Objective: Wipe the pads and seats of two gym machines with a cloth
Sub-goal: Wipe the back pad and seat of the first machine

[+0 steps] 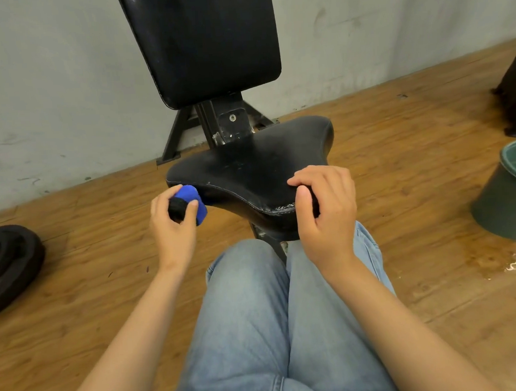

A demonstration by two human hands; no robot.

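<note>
A bunched blue cloth [193, 200] is gripped in the left hand [171, 231], with fingers and thumb curled round it, and is held just at the left front edge of the black seat [249, 165]. The seat's right front edge is clasped by the right hand [327, 212], fingers curled on top and thumb on the rim. The upright back pad [205, 41] is seen behind the seat. On the wooden floor [397, 120], weight plates [7, 262] lie at the left and a green bucket [505, 207] stands at the right
</note>
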